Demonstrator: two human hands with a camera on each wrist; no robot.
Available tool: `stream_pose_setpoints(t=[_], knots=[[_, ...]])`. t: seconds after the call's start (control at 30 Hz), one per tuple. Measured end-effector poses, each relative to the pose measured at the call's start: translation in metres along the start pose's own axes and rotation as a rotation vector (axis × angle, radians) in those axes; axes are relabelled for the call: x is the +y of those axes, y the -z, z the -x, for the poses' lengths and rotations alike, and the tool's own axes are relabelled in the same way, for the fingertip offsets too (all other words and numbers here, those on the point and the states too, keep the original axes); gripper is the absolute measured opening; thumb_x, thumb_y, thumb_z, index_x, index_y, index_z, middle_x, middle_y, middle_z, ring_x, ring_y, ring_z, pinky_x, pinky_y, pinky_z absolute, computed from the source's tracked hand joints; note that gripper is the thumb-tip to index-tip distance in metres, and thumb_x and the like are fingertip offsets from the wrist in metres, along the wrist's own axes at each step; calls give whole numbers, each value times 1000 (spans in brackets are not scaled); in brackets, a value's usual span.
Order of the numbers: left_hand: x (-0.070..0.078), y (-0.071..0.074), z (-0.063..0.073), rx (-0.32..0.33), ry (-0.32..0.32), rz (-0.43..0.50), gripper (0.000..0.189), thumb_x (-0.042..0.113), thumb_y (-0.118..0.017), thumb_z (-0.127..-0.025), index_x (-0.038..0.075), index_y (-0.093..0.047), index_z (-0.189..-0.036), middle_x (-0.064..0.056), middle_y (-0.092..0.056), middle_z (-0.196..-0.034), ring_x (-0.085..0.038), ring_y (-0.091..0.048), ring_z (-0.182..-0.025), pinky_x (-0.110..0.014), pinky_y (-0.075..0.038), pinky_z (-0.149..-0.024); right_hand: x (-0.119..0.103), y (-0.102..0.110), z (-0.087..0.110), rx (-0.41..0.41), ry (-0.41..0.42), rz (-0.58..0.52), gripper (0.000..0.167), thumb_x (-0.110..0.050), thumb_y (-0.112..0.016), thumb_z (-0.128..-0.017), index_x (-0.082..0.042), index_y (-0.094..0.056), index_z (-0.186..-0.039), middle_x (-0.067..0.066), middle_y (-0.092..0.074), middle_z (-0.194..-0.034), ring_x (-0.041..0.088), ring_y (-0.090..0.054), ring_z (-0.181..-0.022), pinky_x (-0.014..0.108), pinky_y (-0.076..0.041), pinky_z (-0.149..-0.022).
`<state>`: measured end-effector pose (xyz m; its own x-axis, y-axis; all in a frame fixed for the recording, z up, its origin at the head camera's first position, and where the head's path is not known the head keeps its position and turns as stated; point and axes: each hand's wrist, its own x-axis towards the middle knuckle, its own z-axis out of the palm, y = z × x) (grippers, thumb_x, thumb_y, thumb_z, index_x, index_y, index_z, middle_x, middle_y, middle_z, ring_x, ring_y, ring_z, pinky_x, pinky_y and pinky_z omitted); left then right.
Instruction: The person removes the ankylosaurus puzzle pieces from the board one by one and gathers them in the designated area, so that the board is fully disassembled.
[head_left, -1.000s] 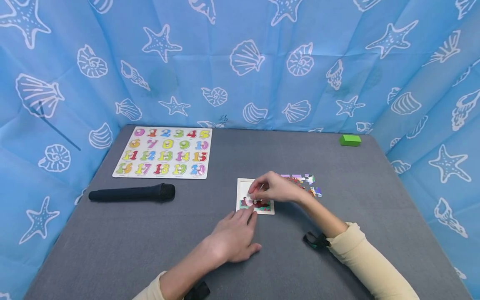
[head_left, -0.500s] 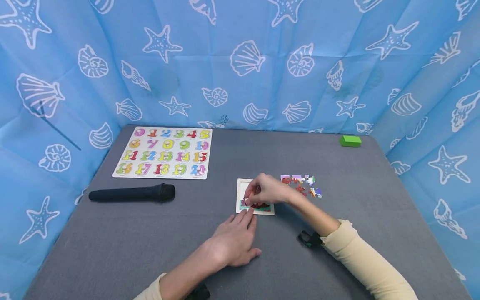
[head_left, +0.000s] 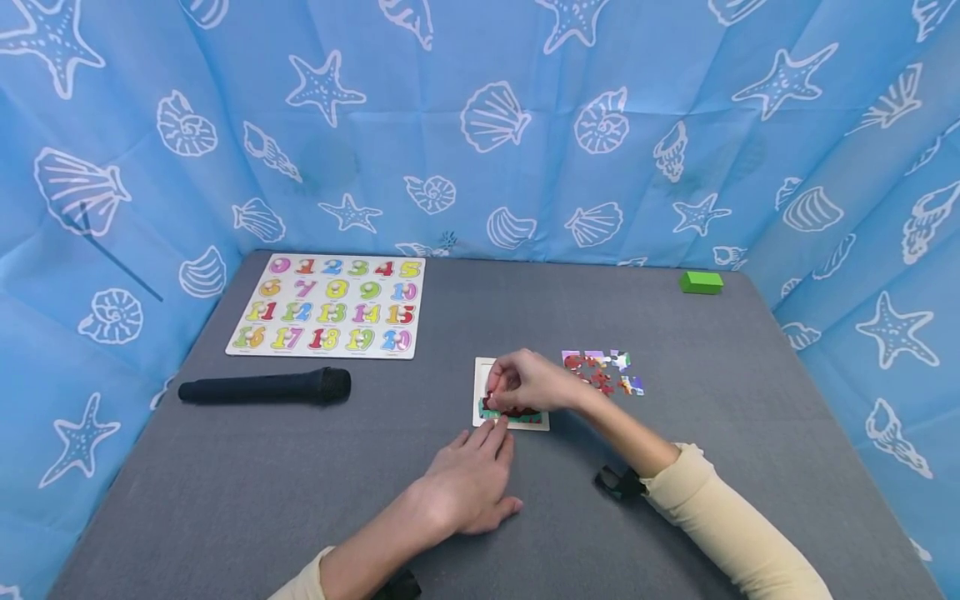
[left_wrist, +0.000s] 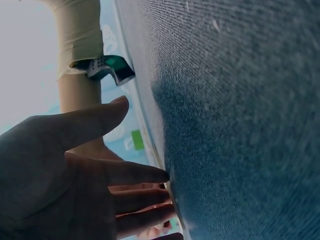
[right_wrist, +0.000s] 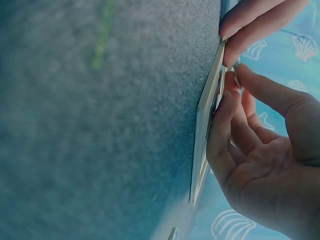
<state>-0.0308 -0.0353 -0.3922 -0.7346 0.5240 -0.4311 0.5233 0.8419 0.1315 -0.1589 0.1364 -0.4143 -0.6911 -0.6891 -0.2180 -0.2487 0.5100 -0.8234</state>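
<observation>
A small jigsaw board (head_left: 480, 379) with a pale raised frame lies mid-table; puzzle pieces in teal and dark red fill its near part. My right hand (head_left: 531, 379) arches over the board and hides much of it. Its thumb and fingertips pinch a small puzzle piece (right_wrist: 237, 81), low against the board's left part, as the right wrist view shows edge-on. With fingers stretched out, my left hand (head_left: 472, 479) rests its fingertips on the board's near edge. Loose puzzle pieces (head_left: 600, 360), mostly red and purple, lie just right of the board, partly behind the right wrist.
A number puzzle board (head_left: 326, 304) lies at the back left, with a black microphone (head_left: 262, 387) in front of it. The green block (head_left: 701, 282) sits at the far right corner. A blue curtain (head_left: 480, 125) with shell prints surrounds the grey table (head_left: 225, 500).
My right hand has shifted slightly left and toward me, bringing the puzzle piece down to the board's left part. More loose pieces show beside it. The left hand stays in place.
</observation>
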Motion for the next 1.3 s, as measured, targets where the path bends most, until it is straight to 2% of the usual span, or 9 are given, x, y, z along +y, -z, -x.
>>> stream_pose_setpoints(t=[0.27, 0.47, 0.77, 1.03, 1.3], knots=[[-4, 3, 0, 50, -21, -19, 79, 60, -61, -106, 13, -44, -167, -2, -36, -178, -18, -34, -165, -46, -41, -131, 7, 9, 12, 53, 9, -46, 11, -7, -76, -100, 0, -72, -107, 11, -78, -93, 16, -71, -80, 23, -61, -74], [-11, 5, -1, 97, -37, 22, 78, 58, -64, -105, 13, -45, -166, 0, -40, -176, -18, -40, -161, -46, -45, -127, 16, 17, 27, 97, -10, -109, 12, -5, -74, -100, 3, -70, -109, 15, -77, -96, 15, -68, -79, 25, -61, -75], [-19, 7, -6, 67, -41, 102, 74, 57, -63, -106, 16, -46, -166, 1, -42, -174, -19, -41, -160, -46, -47, -126, 26, 37, 60, 161, -90, -142, 17, -7, -73, -102, 4, -69, -115, 20, -75, -100, 17, -72, -82, 38, -67, -75], [-20, 7, -7, 52, -28, 123, 74, 57, -63, -106, 18, -46, -166, 1, -41, -174, -19, -41, -160, -49, -46, -127, 39, 50, 83, 241, -136, -74, 19, -3, -75, -100, 7, -69, -114, 19, -73, -99, 15, -72, -83, 36, -68, -75], [-21, 6, -6, 65, -35, 125, 73, 56, -64, -106, 17, -46, -166, 1, -42, -173, -19, -42, -159, -48, -45, -127, 49, 50, 91, 191, -156, -71, 18, 1, -77, -96, 10, -71, -110, 18, -75, -96, 12, -70, -76, 31, -67, -70]])
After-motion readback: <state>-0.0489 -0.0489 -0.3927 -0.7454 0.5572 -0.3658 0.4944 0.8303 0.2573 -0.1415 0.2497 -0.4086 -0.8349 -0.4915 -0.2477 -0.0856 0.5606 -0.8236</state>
